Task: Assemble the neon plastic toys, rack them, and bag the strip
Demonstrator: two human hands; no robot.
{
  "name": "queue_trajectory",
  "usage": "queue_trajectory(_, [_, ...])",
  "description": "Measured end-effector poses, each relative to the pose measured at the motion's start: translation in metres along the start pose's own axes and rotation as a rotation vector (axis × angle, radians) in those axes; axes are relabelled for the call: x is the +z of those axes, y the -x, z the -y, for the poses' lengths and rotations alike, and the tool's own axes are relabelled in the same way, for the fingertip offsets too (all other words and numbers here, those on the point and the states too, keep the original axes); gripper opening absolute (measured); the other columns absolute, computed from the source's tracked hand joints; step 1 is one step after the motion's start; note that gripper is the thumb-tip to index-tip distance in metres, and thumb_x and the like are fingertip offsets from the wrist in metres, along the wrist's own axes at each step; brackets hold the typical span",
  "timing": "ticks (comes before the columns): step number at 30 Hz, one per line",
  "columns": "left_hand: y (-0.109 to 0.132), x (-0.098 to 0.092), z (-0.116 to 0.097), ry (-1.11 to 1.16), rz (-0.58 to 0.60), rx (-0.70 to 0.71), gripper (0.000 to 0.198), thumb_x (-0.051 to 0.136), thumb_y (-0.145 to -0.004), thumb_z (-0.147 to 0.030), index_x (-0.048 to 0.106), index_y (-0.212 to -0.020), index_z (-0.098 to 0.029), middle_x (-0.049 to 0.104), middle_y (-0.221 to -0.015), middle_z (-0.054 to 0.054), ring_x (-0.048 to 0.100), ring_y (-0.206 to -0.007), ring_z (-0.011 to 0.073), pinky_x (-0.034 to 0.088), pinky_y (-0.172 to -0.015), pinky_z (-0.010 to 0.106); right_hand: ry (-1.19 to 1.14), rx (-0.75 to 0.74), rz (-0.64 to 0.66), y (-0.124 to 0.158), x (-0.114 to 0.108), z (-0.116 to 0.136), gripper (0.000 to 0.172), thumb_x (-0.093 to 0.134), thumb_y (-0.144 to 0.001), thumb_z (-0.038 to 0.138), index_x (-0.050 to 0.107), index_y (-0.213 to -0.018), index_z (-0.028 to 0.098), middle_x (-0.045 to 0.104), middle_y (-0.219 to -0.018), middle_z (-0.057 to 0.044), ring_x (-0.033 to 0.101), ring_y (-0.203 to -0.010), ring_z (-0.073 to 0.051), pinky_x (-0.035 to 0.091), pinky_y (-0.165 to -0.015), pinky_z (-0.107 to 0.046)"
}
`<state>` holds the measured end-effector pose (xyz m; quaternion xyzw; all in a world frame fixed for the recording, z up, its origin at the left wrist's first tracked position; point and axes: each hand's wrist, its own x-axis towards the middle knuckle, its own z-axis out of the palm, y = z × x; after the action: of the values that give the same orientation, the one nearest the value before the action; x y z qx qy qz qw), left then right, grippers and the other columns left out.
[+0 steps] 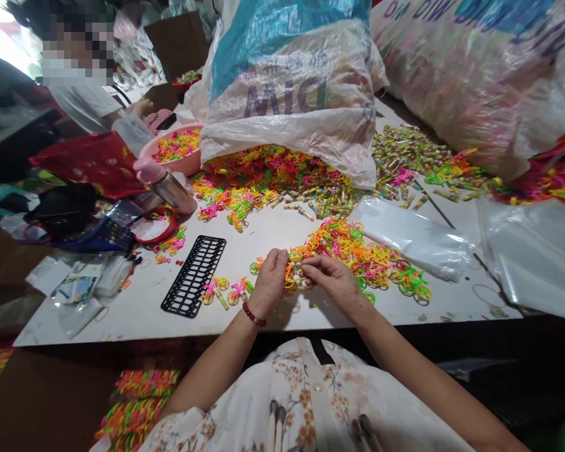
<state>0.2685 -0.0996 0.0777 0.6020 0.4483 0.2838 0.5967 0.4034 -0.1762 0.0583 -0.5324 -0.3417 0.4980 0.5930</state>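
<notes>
My left hand (272,278), with a red bead bracelet on the wrist, and my right hand (328,276) meet over the white table (136,307). Both pinch a small orange-yellow plastic toy piece (292,271) between their fingertips. Just beyond my hands lies a pile of neon plastic bicycle-shaped pieces (367,254) in orange, yellow, green and pink. To the left of my left hand lie two or three assembled small pieces (226,291) and a black plastic grid tray (194,275).
A big plastic sack (292,81) spills more neon pieces and small candy tubes (311,201) at the back. Clear plastic bags (414,235) lie right. A pink basin (172,147), a metal flask (167,185) and clutter stand left. Another person (89,94) sits at the far left.
</notes>
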Motion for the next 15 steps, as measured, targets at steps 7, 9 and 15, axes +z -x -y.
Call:
queue_trajectory(7, [-0.007, -0.002, 0.005, -0.062, -0.006, -0.032, 0.037, 0.045, -0.091, -0.053, 0.040, -0.072, -0.021, 0.038, -0.064, -0.005, 0.036, -0.057, 0.0102, 0.033, -0.052, 0.023, 0.265, -0.149, 0.062, 0.002, 0.002, 0.006, 0.020, 0.066, -0.084, 0.037, 0.072, -0.092, 0.020, 0.064, -0.072, 0.001, 0.054, -0.061, -0.011, 0.044, -0.059, -0.025])
queue_trajectory(9, [-0.008, -0.002, 0.006, -0.080, -0.016, -0.015, 0.037, 0.045, -0.091, -0.051, 0.040, -0.072, -0.021, 0.037, -0.065, -0.005, 0.035, -0.058, 0.0107, 0.033, -0.054, 0.024, 0.384, -0.233, 0.066, 0.004, 0.005, 0.008, 0.017, 0.062, -0.087, 0.034, 0.071, -0.089, 0.020, 0.065, -0.074, 0.000, 0.055, -0.065, -0.013, 0.043, -0.062, -0.026])
queue_trajectory(15, [-0.017, -0.009, 0.015, -0.149, 0.023, 0.024, 0.037, 0.045, -0.092, -0.052, 0.045, -0.070, -0.022, 0.042, -0.066, -0.004, 0.038, -0.062, 0.0138, 0.034, -0.061, 0.027, 0.684, -0.339, 0.117, 0.005, 0.008, 0.008, 0.019, 0.051, -0.095, 0.029, 0.066, -0.088, 0.020, 0.065, -0.075, -0.001, 0.057, -0.068, -0.015, 0.044, -0.064, -0.028])
